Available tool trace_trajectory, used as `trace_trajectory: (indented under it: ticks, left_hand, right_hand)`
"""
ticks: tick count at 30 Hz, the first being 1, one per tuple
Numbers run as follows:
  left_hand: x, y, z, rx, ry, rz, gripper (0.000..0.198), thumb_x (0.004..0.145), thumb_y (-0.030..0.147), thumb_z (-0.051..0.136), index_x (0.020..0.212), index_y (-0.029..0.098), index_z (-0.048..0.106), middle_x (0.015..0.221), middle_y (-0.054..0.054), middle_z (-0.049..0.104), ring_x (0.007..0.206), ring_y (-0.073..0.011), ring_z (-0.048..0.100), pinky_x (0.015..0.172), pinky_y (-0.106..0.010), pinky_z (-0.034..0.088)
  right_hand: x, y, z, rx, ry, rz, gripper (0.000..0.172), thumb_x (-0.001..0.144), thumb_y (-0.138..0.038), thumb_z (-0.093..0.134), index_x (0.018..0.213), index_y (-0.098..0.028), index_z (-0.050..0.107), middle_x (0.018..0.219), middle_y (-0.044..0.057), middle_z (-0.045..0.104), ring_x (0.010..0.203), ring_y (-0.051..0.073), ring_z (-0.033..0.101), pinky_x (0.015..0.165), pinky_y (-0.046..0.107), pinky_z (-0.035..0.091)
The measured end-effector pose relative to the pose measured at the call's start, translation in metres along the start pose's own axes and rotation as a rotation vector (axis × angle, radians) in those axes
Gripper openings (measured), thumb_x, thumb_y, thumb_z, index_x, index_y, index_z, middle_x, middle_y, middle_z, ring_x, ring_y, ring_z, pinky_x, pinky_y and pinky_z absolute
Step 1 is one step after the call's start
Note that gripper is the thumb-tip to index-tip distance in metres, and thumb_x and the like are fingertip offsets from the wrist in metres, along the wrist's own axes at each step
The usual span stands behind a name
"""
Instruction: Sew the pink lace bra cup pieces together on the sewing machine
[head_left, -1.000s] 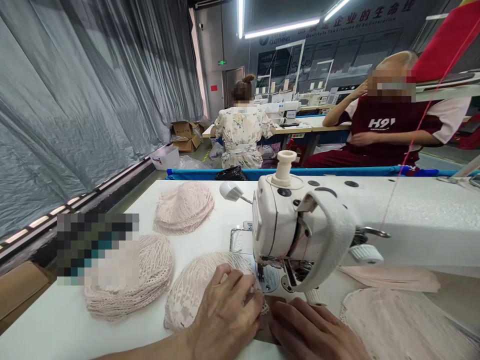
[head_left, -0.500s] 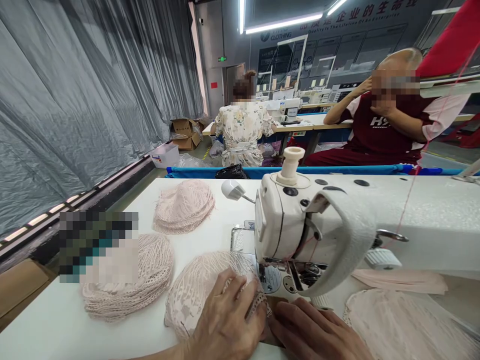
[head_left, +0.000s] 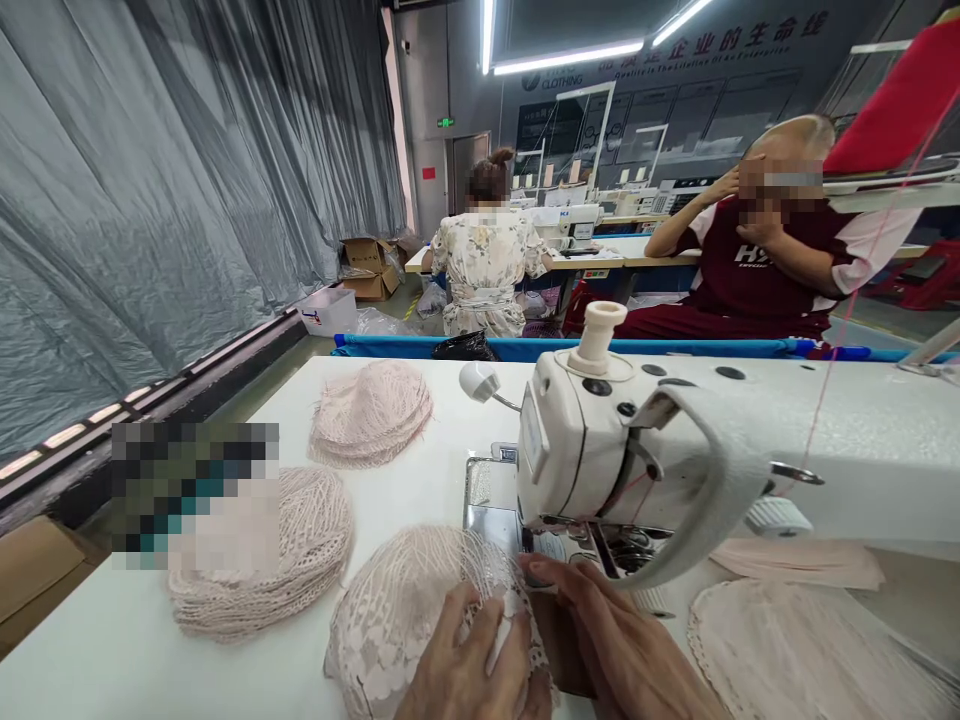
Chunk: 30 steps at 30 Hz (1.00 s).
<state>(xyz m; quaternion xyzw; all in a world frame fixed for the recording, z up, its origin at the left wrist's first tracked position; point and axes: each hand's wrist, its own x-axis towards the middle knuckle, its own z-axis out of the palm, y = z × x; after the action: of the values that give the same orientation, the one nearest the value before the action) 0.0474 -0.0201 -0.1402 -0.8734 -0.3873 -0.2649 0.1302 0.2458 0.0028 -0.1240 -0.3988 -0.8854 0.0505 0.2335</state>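
Observation:
My left hand (head_left: pixel 472 665) lies flat with fingers spread on a pale pink lace piece (head_left: pixel 405 610) at the front of the white table (head_left: pixel 442 470). My right hand (head_left: pixel 615 640) rests beside it, fingers stretched toward the needle area under the head of the white sewing machine (head_left: pixel 622 460). Its fingertips press the lace edge and a brown piece (head_left: pixel 551 630) by the metal needle plate (head_left: pixel 487 500).
Stacks of pink lace pieces lie at the left (head_left: pixel 300 550), farther back (head_left: pixel 371 410) and at the right (head_left: pixel 795 650). A red thread (head_left: pixel 847 310) runs down to the machine. Beyond a blue rail (head_left: pixel 675 347), two people sit at other sewing tables. Grey plastic sheeting hangs at the left.
My right hand has slid forward toward the needle. My left hand has drawn back toward me and flattened on the lace. The view has shifted slightly.

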Motion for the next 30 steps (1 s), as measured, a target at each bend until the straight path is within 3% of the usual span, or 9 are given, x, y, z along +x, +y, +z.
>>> trace_trajectory:
  ticks: [4, 9, 12, 18, 22, 26, 30]
  left_hand:
    - [-0.006, -0.001, 0.005, 0.028, 0.006, 0.051, 0.013, 0.084, 0.021, 0.053, 0.093, 0.018, 0.061, 0.103, -0.010, 0.064, 0.090, -0.0236, 0.063, 0.077, -0.037, 0.052]
    - [0.000, 0.004, 0.006, 0.054, 0.107, 0.036, 0.008, 0.082, 0.020, 0.052, 0.085, 0.017, 0.060, 0.094, -0.008, 0.065, 0.083, -0.0211, 0.062, 0.077, -0.038, 0.049]
    - [0.008, 0.006, -0.001, 0.033, 0.133, 0.044, 0.009, 0.083, 0.015, 0.049, 0.078, 0.015, 0.056, 0.085, -0.006, 0.064, 0.079, -0.0183, 0.059, 0.082, -0.038, 0.046]
    - [0.024, 0.001, -0.030, -0.003, -0.097, 0.220, 0.007, 0.083, 0.016, 0.050, 0.080, 0.012, 0.056, 0.079, -0.005, 0.059, 0.081, -0.0184, 0.056, 0.081, -0.034, 0.042]
    - [0.029, -0.006, -0.036, 0.006, -0.202, 0.244, 0.017, 0.082, 0.029, 0.060, 0.084, 0.012, 0.057, 0.084, -0.006, 0.059, 0.082, -0.0196, 0.055, 0.080, -0.035, 0.042]
    - [0.031, -0.011, -0.037, -0.013, -0.245, 0.227, 0.027, 0.080, 0.029, 0.064, 0.098, 0.011, 0.057, 0.100, -0.010, 0.059, 0.091, -0.0219, 0.055, 0.087, -0.039, 0.041]
    - [0.034, -0.015, -0.036, -0.003, -0.253, 0.184, 0.023, 0.081, 0.026, 0.064, 0.097, 0.011, 0.058, 0.106, -0.011, 0.058, 0.096, -0.0229, 0.055, 0.089, -0.040, 0.040]
  right_hand:
    - [0.010, -0.004, 0.001, -0.083, -0.082, -0.054, 0.063, 0.074, 0.000, 0.031, 0.134, -0.012, 0.018, 0.119, 0.020, 0.058, 0.101, 0.025, 0.062, 0.068, 0.033, 0.057]
    - [0.016, -0.006, 0.005, -0.211, -0.089, -0.052, 0.055, 0.075, -0.001, 0.033, 0.129, -0.012, 0.026, 0.088, 0.013, 0.067, 0.080, 0.024, 0.067, 0.056, 0.032, 0.057]
    - [0.018, -0.008, 0.005, -0.299, -0.053, -0.060, 0.053, 0.076, 0.000, 0.033, 0.128, -0.010, 0.031, 0.083, 0.013, 0.066, 0.072, 0.023, 0.067, 0.050, 0.030, 0.056]
    - [0.023, -0.012, 0.002, -0.299, -0.071, -0.043, 0.051, 0.076, 0.001, 0.033, 0.127, -0.006, 0.033, 0.087, 0.016, 0.067, 0.080, 0.026, 0.066, 0.056, 0.036, 0.057]
    - [0.018, -0.008, -0.007, -0.108, -0.040, -0.019, 0.056, 0.076, 0.001, 0.032, 0.131, -0.012, 0.031, 0.111, 0.016, 0.064, 0.096, 0.023, 0.063, 0.067, 0.035, 0.057]
    - [0.003, -0.002, -0.018, -0.022, 0.023, -0.077, 0.054, 0.076, -0.001, 0.032, 0.127, -0.017, 0.043, 0.120, 0.013, 0.060, 0.099, 0.019, 0.063, 0.074, 0.030, 0.056]
    - [-0.008, 0.000, -0.020, -0.016, 0.066, -0.163, 0.037, 0.090, -0.015, 0.036, 0.123, -0.024, 0.052, 0.115, 0.010, 0.063, 0.095, 0.018, 0.063, 0.076, 0.029, 0.054]
